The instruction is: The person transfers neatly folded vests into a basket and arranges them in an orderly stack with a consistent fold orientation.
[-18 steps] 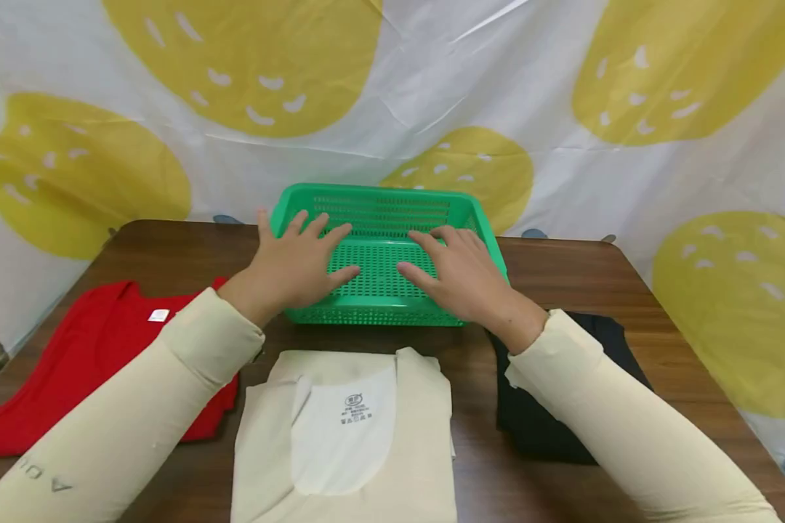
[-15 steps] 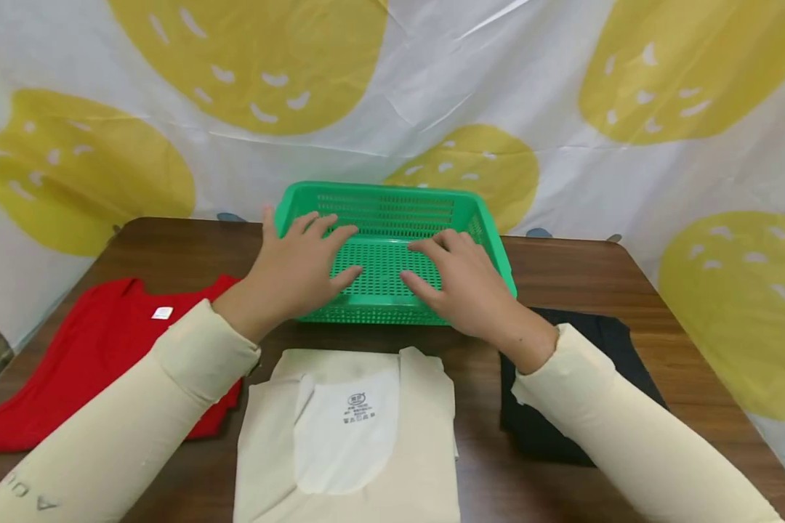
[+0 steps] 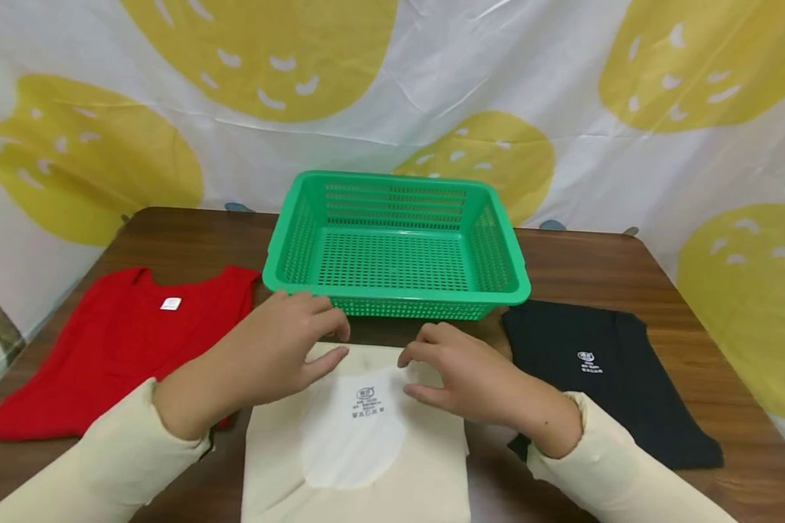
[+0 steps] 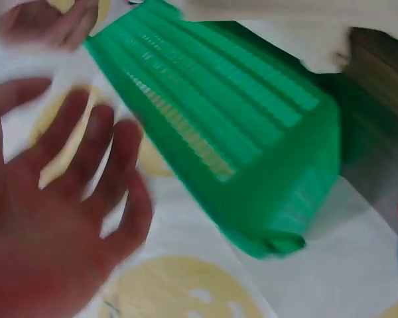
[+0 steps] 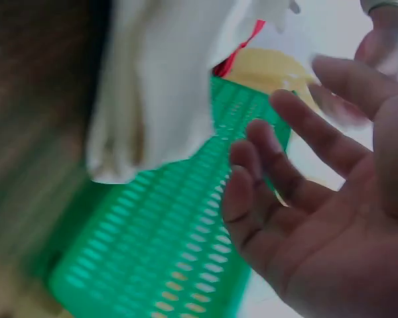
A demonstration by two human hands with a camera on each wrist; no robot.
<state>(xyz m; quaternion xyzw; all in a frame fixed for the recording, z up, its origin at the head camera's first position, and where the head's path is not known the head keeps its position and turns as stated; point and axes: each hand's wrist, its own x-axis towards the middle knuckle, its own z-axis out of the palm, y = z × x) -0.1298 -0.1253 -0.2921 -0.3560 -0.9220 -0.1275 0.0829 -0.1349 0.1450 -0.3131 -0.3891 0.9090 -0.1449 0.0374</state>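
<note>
Beyond all the fingertips we see a white hanging cloth (image 3: pixel 471 65) printed with big yellow fruit shapes. Below the fingers, and stretching out to either side of them, is the brown wood-grained table (image 3: pixel 582 269). Just past the fingertips stands the green perforated plastic basket (image 3: pixel 392 295); the left knuckles overlap its near rim in the head view, and we cannot tell whether they touch it. Left of the left fingers lies the red shirt (image 3: pixel 144 341), partly hidden by the forearm. Beneath both sets of fingers we find the folded cream shirt (image 3: pixel 425 454), its far edge under the fingertips and its white neck panel nearer than they are. Right of the right fingers is the folded black shirt (image 3: pixel 628 399).

The left hand (image 3: pixel 284 352) has its fingers parted and loosely bent, thumb well apart, gripping nothing. The right hand (image 3: pixel 464 376) is much the same, fingers softly curved, also gripping nothing. We cannot tell whether any fingertip touches the cream fabric.

Between the two thumbs, slightly nearer, we see a dark print (image 3: pixel 368 403); left of the left fingers, a white label (image 3: pixel 170 303) on the red shirt.
</note>
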